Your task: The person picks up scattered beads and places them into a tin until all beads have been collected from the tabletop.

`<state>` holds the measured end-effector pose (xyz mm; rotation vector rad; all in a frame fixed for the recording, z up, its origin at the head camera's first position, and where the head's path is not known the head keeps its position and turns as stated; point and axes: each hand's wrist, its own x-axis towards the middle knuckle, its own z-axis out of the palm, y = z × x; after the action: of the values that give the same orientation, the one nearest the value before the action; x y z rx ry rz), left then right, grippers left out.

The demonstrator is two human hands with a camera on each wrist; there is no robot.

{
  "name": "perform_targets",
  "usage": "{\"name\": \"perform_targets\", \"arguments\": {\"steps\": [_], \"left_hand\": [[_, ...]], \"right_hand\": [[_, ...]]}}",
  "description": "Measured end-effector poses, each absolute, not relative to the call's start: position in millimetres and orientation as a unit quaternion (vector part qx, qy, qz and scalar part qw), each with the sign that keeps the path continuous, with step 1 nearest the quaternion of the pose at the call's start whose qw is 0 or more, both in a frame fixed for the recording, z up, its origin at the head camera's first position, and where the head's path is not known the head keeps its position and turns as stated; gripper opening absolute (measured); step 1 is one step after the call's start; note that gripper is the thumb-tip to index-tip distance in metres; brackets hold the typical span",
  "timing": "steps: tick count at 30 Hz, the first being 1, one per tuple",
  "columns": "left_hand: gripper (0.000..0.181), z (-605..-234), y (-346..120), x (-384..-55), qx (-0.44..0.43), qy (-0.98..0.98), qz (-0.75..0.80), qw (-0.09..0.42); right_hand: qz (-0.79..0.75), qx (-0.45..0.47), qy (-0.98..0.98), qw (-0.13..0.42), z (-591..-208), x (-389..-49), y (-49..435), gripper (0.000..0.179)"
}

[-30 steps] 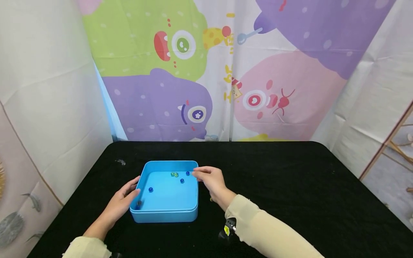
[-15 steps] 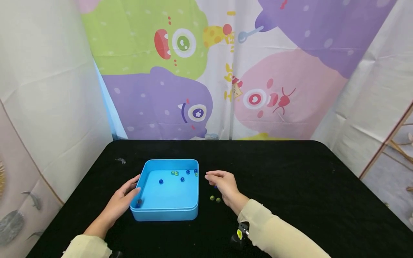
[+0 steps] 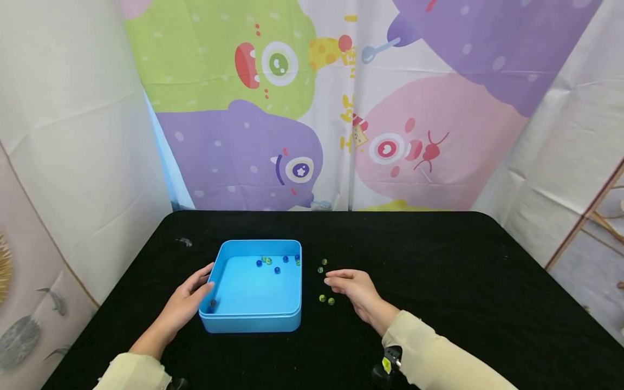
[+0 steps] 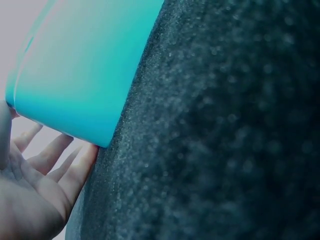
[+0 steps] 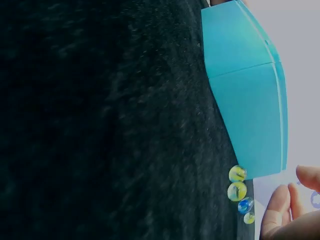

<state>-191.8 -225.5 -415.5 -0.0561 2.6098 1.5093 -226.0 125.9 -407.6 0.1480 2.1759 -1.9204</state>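
Observation:
In the head view my left hand [image 3: 187, 298] rests its fingers along the outer left wall of a light blue square box [image 3: 251, 324], thumb at the rim. The left wrist view shows those fingers extended against the wall. Inside the box lie several marbles, among them a blue marble [image 3: 277, 270] and a green marble [image 3: 268, 261]. My right hand [image 3: 358, 292] is right of the box, fingertips close to loose yellow-green marbles. In the right wrist view, thumb and fingers stand apart, holding nothing. A blue marble [image 5: 245, 205] lies among yellow-green marbles [image 5: 237, 191] there.
A black cloth [image 3: 439, 271] covers the table. A small pale scrap [image 3: 184, 241] lies behind the box on the left. A cartoon-printed curtain [image 3: 273, 157] hangs behind the table, with pale cloth walls on both sides.
My right hand has moved from the box's right rim rightward and nearer, uncovering loose marbles. Inside the box, a blue marble has rolled toward the back right. My left hand has stayed at the box.

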Motion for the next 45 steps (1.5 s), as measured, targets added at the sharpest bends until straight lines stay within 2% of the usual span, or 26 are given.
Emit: {"name": "perform_targets", "arguments": {"steps": [12,20,32,45], "left_hand": [[0.057,-416.2,-225.6,-192.5,-0.021,0.865,0.498,0.060],[0.057,-416.2,-225.2,-192.7,-0.021,0.864,0.499,0.061],[0.058,-416.0,-225.7,-193.3,-0.022,0.866,0.496,0.061],[0.058,-417.3,-225.3,-193.0,-0.021,0.865,0.498,0.060]], "right_hand": [[-0.591,0.001,0.781,0.203,-415.4,-221.9,142.1,0.031],[-0.532,-0.035,0.825,0.189,-415.6,-221.3,140.3,0.026],[-0.519,-0.034,0.837,0.167,-418.9,-223.1,137.9,0.018],[-0.568,0.026,0.804,0.174,-417.7,-225.8,138.2,0.020]]}}
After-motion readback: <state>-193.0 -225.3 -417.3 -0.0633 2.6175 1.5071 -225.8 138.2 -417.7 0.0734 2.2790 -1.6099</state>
